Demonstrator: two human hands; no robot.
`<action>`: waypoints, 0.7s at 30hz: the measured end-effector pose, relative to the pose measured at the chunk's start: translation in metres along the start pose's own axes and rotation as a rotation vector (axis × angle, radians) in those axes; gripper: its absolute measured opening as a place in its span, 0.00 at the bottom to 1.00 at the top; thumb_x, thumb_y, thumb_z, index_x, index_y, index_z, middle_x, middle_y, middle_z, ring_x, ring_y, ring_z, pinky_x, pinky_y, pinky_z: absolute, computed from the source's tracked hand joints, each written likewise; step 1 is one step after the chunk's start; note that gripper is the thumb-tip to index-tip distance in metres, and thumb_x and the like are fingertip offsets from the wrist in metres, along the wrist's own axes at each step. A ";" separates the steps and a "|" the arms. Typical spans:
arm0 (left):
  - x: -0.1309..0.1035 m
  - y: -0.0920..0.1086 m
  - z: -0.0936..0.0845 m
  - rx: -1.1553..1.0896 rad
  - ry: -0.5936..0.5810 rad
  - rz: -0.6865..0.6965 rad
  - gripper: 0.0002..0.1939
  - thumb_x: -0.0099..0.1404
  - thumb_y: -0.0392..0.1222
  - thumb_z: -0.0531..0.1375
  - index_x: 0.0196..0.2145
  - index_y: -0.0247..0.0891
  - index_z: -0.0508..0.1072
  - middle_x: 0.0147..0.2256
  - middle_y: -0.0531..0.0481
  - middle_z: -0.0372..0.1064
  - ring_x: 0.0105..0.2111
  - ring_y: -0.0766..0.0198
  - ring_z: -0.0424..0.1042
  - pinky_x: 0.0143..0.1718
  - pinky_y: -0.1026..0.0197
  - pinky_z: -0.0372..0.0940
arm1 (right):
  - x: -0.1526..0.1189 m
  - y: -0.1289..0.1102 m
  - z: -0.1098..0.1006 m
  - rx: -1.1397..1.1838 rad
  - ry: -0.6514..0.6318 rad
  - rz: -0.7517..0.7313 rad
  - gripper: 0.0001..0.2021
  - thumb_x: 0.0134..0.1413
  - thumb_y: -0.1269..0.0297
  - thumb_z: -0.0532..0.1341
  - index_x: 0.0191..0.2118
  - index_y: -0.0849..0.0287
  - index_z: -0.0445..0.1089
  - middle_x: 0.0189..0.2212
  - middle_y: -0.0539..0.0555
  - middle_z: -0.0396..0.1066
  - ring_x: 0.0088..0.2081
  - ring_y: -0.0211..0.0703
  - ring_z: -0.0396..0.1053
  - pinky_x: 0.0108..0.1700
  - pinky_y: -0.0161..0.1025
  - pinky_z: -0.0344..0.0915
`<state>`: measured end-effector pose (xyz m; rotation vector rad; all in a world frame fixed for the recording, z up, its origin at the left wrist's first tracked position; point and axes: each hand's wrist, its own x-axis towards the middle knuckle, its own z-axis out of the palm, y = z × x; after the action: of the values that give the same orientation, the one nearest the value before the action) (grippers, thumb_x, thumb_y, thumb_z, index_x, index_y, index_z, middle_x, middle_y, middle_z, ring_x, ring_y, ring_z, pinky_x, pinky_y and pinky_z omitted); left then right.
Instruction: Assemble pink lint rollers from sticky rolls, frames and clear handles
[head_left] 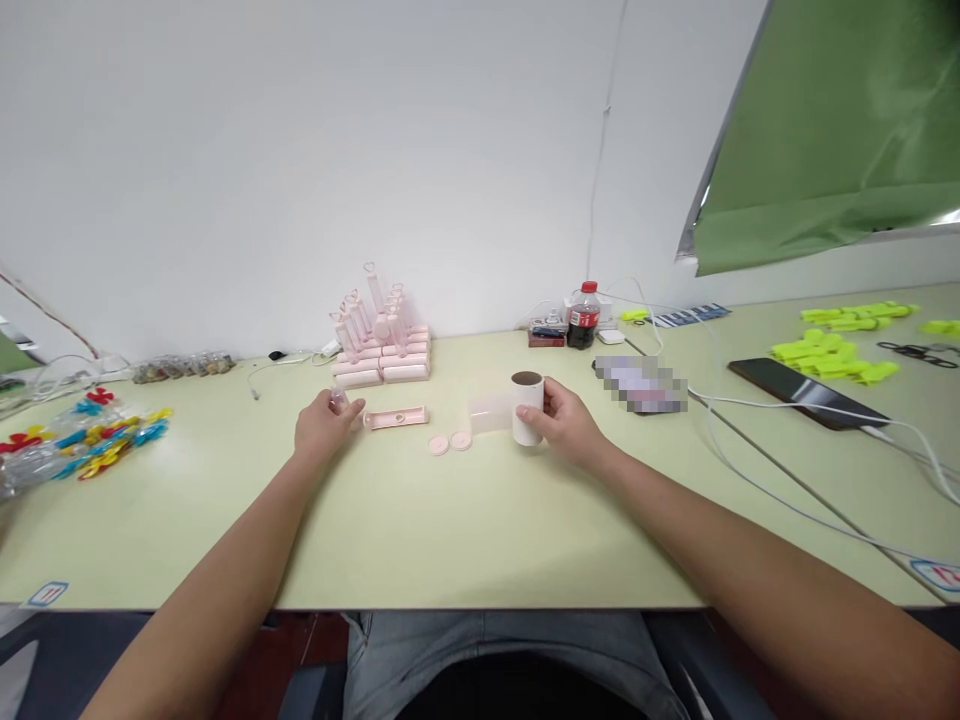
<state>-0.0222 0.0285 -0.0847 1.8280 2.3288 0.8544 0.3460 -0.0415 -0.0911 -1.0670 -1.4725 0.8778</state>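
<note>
My right hand (pixel 566 425) grips an upright white cardboard tube (pixel 528 424), its brown hollow end facing up. Just left of the tube lies a clear plastic sheet (pixel 489 413). My left hand (pixel 322 425) is closed around a small clear plastic piece (pixel 339 399), whose shape is partly hidden by the fingers. Beside that hand rests an open pink half-case (pixel 382 420) with a small heart-shaped part inside. Two round pink caps (pixel 449 442) lie flat between the hands. Behind them, stacked pink cases (pixel 382 372) carry several upright clear tubes (pixel 373 290) with heart-shaped tops.
To the left are colourful wrapped plastic pieces (pixel 112 440) and a row of small bagged items (pixel 184 367). A cola bottle (pixel 583 318) stands near the wall. Rightward lie a pixelated item (pixel 641 384), a phone (pixel 806 393), white cables (pixel 787 405) and neon-yellow pieces (pixel 829 355).
</note>
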 end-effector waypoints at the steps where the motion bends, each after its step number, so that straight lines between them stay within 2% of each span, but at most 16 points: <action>1: 0.000 0.000 -0.001 -0.004 0.010 -0.001 0.22 0.58 0.64 0.58 0.34 0.40 0.67 0.28 0.50 0.68 0.29 0.58 0.68 0.26 0.61 0.55 | 0.000 0.001 0.000 0.000 0.003 0.001 0.18 0.47 0.53 0.65 0.42 0.58 0.66 0.32 0.51 0.67 0.33 0.43 0.65 0.34 0.38 0.62; 3: 0.000 0.000 -0.006 -0.026 0.072 0.013 0.25 0.60 0.64 0.56 0.41 0.39 0.68 0.29 0.50 0.68 0.30 0.57 0.69 0.27 0.61 0.56 | 0.000 0.002 0.000 0.011 0.010 -0.006 0.18 0.47 0.53 0.65 0.42 0.58 0.67 0.32 0.51 0.68 0.34 0.44 0.66 0.35 0.39 0.63; 5: -0.004 0.005 -0.014 -0.056 0.221 0.069 0.27 0.62 0.60 0.55 0.48 0.36 0.67 0.32 0.48 0.68 0.31 0.57 0.69 0.30 0.60 0.59 | 0.000 0.002 0.000 0.039 0.020 -0.014 0.19 0.47 0.53 0.65 0.43 0.58 0.67 0.32 0.51 0.68 0.35 0.44 0.66 0.35 0.39 0.63; 7: -0.014 0.019 -0.021 -0.089 0.368 0.182 0.24 0.63 0.55 0.54 0.49 0.34 0.68 0.34 0.46 0.69 0.33 0.58 0.69 0.34 0.59 0.61 | 0.000 0.003 0.001 0.061 0.032 -0.012 0.20 0.47 0.53 0.65 0.44 0.59 0.67 0.33 0.52 0.68 0.36 0.45 0.66 0.36 0.39 0.63; 8: -0.022 0.030 -0.024 -0.102 0.382 0.264 0.21 0.64 0.52 0.53 0.47 0.34 0.70 0.35 0.46 0.70 0.33 0.59 0.70 0.35 0.59 0.62 | 0.000 0.003 0.001 0.067 0.037 -0.008 0.21 0.46 0.53 0.65 0.44 0.59 0.67 0.33 0.52 0.68 0.36 0.45 0.66 0.36 0.39 0.63; 9: -0.032 0.043 -0.025 -0.110 0.335 0.354 0.18 0.65 0.50 0.52 0.44 0.35 0.72 0.35 0.46 0.71 0.33 0.60 0.70 0.36 0.59 0.62 | 0.000 0.002 0.002 0.071 0.037 -0.002 0.21 0.46 0.53 0.66 0.44 0.59 0.67 0.33 0.52 0.68 0.36 0.45 0.66 0.36 0.39 0.63; 11: -0.054 0.073 -0.021 -0.082 0.034 0.575 0.15 0.66 0.46 0.51 0.38 0.38 0.75 0.37 0.46 0.74 0.35 0.60 0.72 0.37 0.60 0.63 | 0.000 0.002 0.002 0.072 0.030 0.001 0.22 0.46 0.53 0.66 0.45 0.60 0.66 0.33 0.52 0.68 0.36 0.45 0.66 0.36 0.39 0.63; 12: -0.065 0.089 -0.017 -0.034 -0.110 0.642 0.14 0.66 0.46 0.52 0.38 0.39 0.76 0.39 0.46 0.74 0.37 0.59 0.73 0.37 0.60 0.63 | 0.000 0.002 0.002 0.071 0.025 -0.002 0.22 0.46 0.53 0.66 0.45 0.60 0.66 0.33 0.52 0.69 0.36 0.45 0.66 0.36 0.39 0.63; 14: -0.083 0.117 -0.006 0.091 -0.282 0.649 0.14 0.64 0.46 0.54 0.40 0.38 0.76 0.42 0.43 0.75 0.40 0.55 0.74 0.36 0.59 0.63 | -0.001 0.002 0.003 0.066 0.015 -0.013 0.22 0.46 0.53 0.66 0.45 0.60 0.66 0.34 0.52 0.69 0.35 0.45 0.66 0.35 0.39 0.63; 15: -0.089 0.128 0.000 0.170 -0.359 0.623 0.14 0.63 0.46 0.55 0.36 0.37 0.77 0.40 0.41 0.75 0.39 0.53 0.74 0.34 0.58 0.63 | -0.001 0.002 0.003 0.062 0.009 -0.020 0.22 0.46 0.53 0.66 0.45 0.60 0.66 0.33 0.52 0.69 0.35 0.45 0.66 0.35 0.39 0.63; 18: -0.097 0.146 0.016 0.328 -0.484 0.547 0.12 0.61 0.44 0.56 0.30 0.35 0.76 0.32 0.39 0.75 0.34 0.50 0.75 0.28 0.58 0.61 | -0.001 0.004 0.003 0.042 -0.028 -0.034 0.21 0.46 0.51 0.65 0.42 0.60 0.66 0.31 0.51 0.67 0.33 0.43 0.65 0.33 0.38 0.62; 21: -0.097 0.146 0.023 0.340 -0.488 0.540 0.10 0.60 0.41 0.55 0.31 0.37 0.75 0.32 0.41 0.75 0.33 0.51 0.75 0.27 0.59 0.61 | -0.002 0.004 0.005 0.025 -0.072 -0.030 0.19 0.47 0.51 0.65 0.40 0.60 0.66 0.30 0.50 0.65 0.31 0.41 0.63 0.32 0.37 0.60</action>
<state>0.1433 -0.0306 -0.0650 2.5040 1.7754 -0.0093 0.3421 -0.0423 -0.0960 -1.0014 -1.5301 0.9188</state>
